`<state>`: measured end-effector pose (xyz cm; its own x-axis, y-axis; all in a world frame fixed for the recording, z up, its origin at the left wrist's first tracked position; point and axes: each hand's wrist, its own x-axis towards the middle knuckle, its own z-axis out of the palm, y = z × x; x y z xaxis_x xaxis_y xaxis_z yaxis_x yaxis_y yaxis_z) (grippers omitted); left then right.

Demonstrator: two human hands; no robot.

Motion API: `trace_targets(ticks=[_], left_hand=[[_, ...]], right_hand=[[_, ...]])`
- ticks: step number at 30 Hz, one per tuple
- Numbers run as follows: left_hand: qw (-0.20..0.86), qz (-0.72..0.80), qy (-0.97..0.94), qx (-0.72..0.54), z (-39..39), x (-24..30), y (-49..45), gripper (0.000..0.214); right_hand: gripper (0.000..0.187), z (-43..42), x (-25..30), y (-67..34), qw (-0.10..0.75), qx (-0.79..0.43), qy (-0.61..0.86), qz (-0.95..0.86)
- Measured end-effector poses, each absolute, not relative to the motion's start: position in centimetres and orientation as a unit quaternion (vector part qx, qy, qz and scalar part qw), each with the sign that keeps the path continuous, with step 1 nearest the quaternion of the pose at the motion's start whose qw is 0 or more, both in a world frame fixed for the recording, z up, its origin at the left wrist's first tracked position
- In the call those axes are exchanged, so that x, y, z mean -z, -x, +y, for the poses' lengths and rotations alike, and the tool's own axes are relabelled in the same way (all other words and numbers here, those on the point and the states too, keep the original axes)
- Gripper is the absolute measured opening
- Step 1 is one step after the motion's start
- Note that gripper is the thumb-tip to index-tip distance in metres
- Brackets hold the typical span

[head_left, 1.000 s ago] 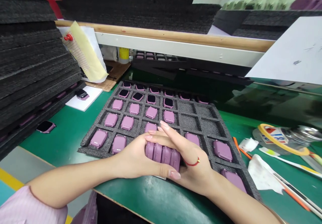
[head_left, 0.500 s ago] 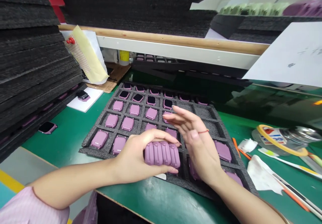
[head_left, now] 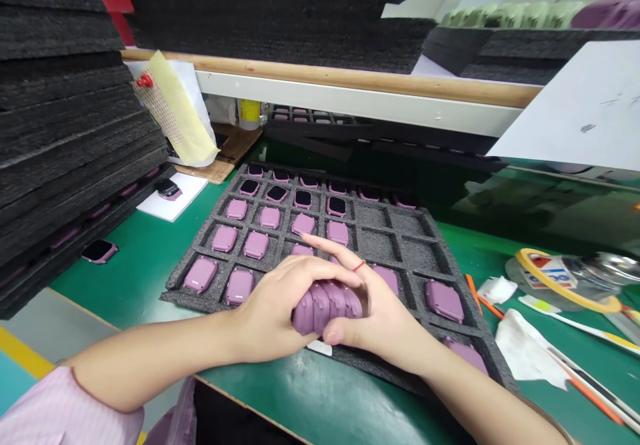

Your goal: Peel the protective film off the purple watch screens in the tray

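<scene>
My left hand (head_left: 273, 308) is closed around a row of several purple smartwatch cases (head_left: 325, 310) pressed face to face. From the other side my right hand (head_left: 383, 312) is cupped on the same row, its thumb across the lower right end and its fingers reaching behind. The far ends of its fingers are partly hidden by the left hand. Both hands are above the near edge of a black foam tray (head_left: 377, 245) divided into square pockets. Purple watch cases (head_left: 201, 274) lie face down in its nearer rows; watches with dark screens (head_left: 303, 198) fill pockets farther back.
Stacked black foam trays (head_left: 65, 85) rise on the left. A shelf with a wooden edge (head_left: 350, 85) crosses above the green bench. One watch (head_left: 99, 250) lies at left, another on a white pad (head_left: 185, 198). At right are a glass jar (head_left: 560, 275), wipes (head_left: 527, 348) and brushes.
My right hand has moved left and down from beside the row and closed onto its right end. My left hand keeps its hold on the cases.
</scene>
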<state>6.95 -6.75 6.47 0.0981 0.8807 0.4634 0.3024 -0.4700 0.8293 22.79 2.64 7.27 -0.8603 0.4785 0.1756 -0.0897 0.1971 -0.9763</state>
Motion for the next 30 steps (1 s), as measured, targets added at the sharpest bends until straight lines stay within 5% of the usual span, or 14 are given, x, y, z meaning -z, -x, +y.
trace_targets(ticks=[5, 9, 12, 16, 30], left_hand=[[0.214, 0.447, -0.699, -0.515, -6.7, -5.6, -7.0, 0.078], [0.413, 0.454, -0.587, -0.528, -7.0, -6.8, -7.5, 0.120], [0.585, 0.418, -0.475, -0.507, -6.8, -8.1, -7.6, 0.096], [0.588, 0.425, -0.473, -0.500, -6.3, -8.8, -7.6, 0.045], [0.584, 0.399, -0.464, -0.533, -6.9, -7.8, -7.2, 0.043]], right_hand=[[0.099, 1.7, -7.5, -22.5, 0.333, -0.523, 0.138, -0.772], [0.106, 1.6, -7.4, -22.8, 0.393, -0.442, 0.146, -0.793], [0.100, 1.9, -7.1, -22.9, 0.405, -0.420, 0.126, -0.802], [0.094, 2.3, -6.9, -22.8, 0.410, -0.386, 0.093, -0.821], [0.104, 2.5, -7.0, -22.8, 0.419, -0.380, 0.065, -0.822]])
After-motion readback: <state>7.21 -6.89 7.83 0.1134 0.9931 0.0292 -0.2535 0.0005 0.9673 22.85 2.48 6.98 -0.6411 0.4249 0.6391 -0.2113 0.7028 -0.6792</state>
